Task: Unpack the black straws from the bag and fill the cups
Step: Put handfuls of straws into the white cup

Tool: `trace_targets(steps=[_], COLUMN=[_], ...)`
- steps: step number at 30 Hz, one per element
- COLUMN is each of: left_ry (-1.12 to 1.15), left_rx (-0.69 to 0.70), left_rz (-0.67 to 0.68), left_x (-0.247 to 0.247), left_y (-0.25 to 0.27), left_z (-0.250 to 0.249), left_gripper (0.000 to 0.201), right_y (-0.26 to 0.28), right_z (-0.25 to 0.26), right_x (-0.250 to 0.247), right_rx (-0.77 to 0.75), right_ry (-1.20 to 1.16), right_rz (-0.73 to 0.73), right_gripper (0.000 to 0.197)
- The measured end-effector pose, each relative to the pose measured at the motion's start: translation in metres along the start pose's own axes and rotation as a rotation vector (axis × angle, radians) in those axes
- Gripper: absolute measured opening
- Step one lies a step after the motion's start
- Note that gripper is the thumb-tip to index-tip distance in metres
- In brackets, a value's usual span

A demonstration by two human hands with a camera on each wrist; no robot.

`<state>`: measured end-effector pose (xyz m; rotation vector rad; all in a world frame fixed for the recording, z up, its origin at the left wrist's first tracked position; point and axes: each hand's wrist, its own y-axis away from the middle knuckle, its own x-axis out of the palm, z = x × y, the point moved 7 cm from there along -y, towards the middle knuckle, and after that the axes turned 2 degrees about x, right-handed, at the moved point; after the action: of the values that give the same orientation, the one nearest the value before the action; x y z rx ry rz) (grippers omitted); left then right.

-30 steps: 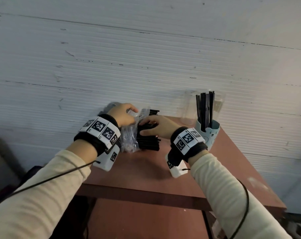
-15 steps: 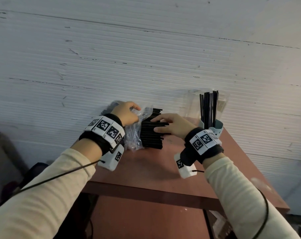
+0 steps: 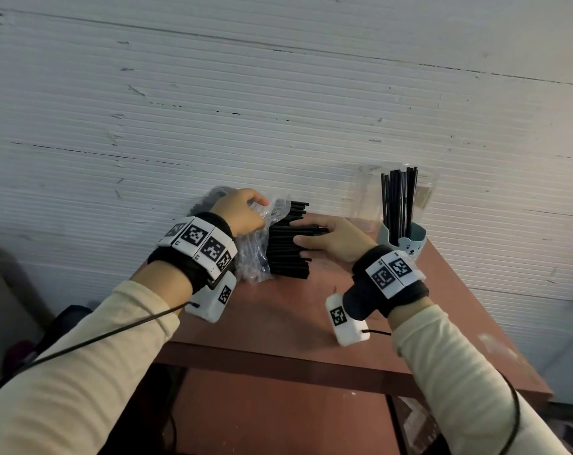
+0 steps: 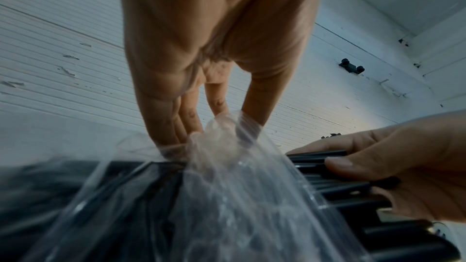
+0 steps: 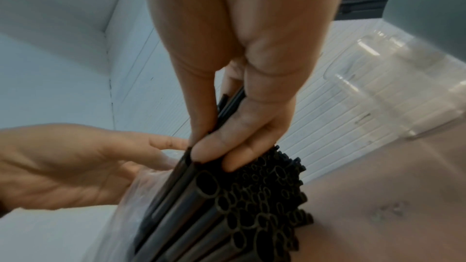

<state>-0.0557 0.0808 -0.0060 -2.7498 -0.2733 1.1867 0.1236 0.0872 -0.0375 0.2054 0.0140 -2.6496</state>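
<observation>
A clear plastic bag (image 3: 255, 254) (image 4: 227, 196) lies at the back left of the brown table (image 3: 278, 316), with a bundle of black straws (image 3: 286, 251) (image 5: 252, 202) sticking out of its open end. My left hand (image 3: 242, 211) (image 4: 214, 123) pinches the bag's mouth. My right hand (image 3: 327, 239) (image 5: 219, 146) grips a few straws at the top of the bundle, pinched between thumb and fingers. A grey-blue cup (image 3: 404, 243) with a bear face stands at the back right with several black straws (image 3: 398, 201) upright in it.
Clear plastic cups (image 3: 365, 201) (image 5: 393, 91) stand against the white ribbed wall (image 3: 278, 110), beside and behind the grey-blue cup. The table's front edge (image 3: 278, 366) is near my forearms. A lower shelf shows under the table.
My right hand has drawn rightward, sliding a few straws partly out of the bundle. My left hand keeps its hold on the bag's mouth.
</observation>
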Motion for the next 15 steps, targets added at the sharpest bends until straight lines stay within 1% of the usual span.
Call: trace_targets(steps=[3,7,11,13,15], left_ry=[0.013,-0.003,-0.03,-0.045,-0.066], left_rx=[0.004,0.004,0.013,0.013,0.014], left_rz=[0.012,0.005,-0.008,-0.008,-0.005], left_x=[0.0,-0.001,-0.001,-0.002,-0.002], left_y=[0.001,0.004,0.008,0.009,0.009], left_z=[0.0,-0.004,-0.01,-0.012,-0.015], left_gripper=[0.046,0.046,0.045,0.047,0.05], right_y=[0.001,0.0,-0.003,-0.003,0.002], right_z=[0.002,0.005,0.007,0.005,0.003], right_x=[-0.009,-0.013,-0.013,-0.018,-0.028], right_rx=[-0.021,-0.043,-0.079,-0.068,-0.048], right_ry=[-0.005,-0.076,-0.072,-0.085,-0.113], right_rz=[-0.013,-0.003,-0.079,-0.103,-0.11], right_gripper=[0.029,0.03,0.017,0.019,0.026])
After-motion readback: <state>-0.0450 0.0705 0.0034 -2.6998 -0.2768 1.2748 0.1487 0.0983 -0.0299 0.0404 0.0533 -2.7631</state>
